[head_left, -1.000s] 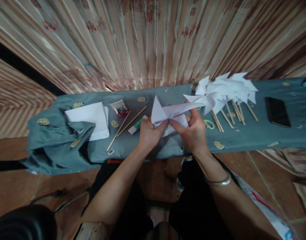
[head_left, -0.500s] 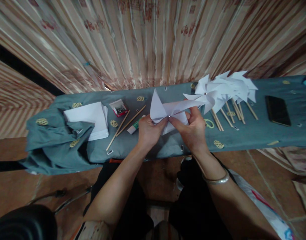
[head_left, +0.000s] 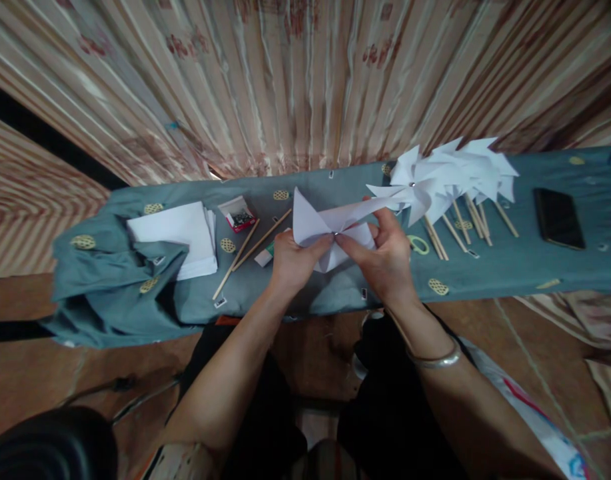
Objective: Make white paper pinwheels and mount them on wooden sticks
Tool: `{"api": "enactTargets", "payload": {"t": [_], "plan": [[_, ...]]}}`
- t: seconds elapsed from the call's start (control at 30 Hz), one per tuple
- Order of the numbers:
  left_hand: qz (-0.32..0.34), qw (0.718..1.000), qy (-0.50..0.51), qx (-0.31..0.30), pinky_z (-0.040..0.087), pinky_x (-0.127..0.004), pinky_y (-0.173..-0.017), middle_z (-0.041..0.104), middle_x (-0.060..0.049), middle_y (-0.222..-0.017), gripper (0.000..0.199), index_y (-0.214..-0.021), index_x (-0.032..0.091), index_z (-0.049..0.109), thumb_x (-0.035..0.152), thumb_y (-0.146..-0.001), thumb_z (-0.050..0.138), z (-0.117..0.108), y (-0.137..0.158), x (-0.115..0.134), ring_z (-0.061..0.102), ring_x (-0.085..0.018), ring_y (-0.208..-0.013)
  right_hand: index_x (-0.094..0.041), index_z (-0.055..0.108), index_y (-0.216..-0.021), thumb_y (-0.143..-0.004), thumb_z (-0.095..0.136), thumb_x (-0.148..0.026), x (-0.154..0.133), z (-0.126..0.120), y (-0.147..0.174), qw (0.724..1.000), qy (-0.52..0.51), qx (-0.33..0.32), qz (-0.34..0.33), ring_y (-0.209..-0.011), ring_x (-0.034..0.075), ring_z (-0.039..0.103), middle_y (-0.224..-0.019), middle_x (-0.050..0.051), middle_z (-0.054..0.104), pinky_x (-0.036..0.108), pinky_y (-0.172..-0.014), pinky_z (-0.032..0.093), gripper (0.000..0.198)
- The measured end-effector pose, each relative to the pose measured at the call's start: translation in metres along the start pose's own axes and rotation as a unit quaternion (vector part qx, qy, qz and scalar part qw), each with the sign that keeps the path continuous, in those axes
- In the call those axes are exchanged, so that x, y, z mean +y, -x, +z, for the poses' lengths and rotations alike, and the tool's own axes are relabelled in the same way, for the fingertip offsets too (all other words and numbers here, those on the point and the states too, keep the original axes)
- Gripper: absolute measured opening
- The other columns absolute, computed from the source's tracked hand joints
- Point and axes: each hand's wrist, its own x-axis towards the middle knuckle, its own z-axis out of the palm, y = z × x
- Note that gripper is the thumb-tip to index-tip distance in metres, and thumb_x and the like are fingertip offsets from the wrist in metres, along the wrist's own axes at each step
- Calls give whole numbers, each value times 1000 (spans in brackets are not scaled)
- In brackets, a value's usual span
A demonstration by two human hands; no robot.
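Between my two hands, above the table's middle, is a white paper pinwheel [head_left: 310, 223] with a small shiny pin at its centre. My left hand [head_left: 296, 261] grips its left side, thumb pressed close to the pin. On the right side my right hand [head_left: 385, 252] pinches the paper, its thumb also at the centre. The fingers behind the paper are partly hidden, and I cannot tell whether a stick is under it. Finished-looking white pinwheels [head_left: 455, 170] on wooden sticks lie in a row to the right, close to my right hand.
Left of my hands lie two wooden sticks [head_left: 245, 250], a small box of pins [head_left: 239, 215], a partly hidden green-and-white tube [head_left: 266, 255] and a stack of white paper [head_left: 178, 233]. Scissors with a pale green handle [head_left: 418, 245] and a phone [head_left: 559, 218] are on the right.
My left hand has shifted slightly left and the pinwheel's left blade has tipped a little left and down. The right hand stays nearly in place, its thumb still at the centre.
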Motion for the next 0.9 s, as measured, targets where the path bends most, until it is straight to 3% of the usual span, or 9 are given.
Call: {"api": "enactTargets", "payload": {"t": [0.27,0.57,0.9], "plan": [[-27,999,16,-17,48,-25,-54,71,-1,-65,16,-68,14,75,26,-59,81,-5,4,5,61,-15,-57,-27,55,-119,-69,80,-31,2,-3,1,1000,-7,-13,10,-71,21,68,-84,-1,71,41,-69,61,56],[-11,1000,-5,-9,46,-24,-51,70,-1,-62,17,-65,15,75,29,-59,81,-5,4,3,58,-14,-55,-26,56,-119,-67,82,-31,3,-4,0,1000,-21,-16,6,-88,24,71,-93,1,72,42,-76,63,58],[19,997,-71,-10,42,-24,-51,65,0,-58,20,-67,15,73,35,-66,80,-8,4,-4,56,-14,-54,-27,53,-128,-68,82,-36,8,-4,0,1000,-14,-21,17,-77,24,71,-89,0,73,45,-74,63,67]]}}
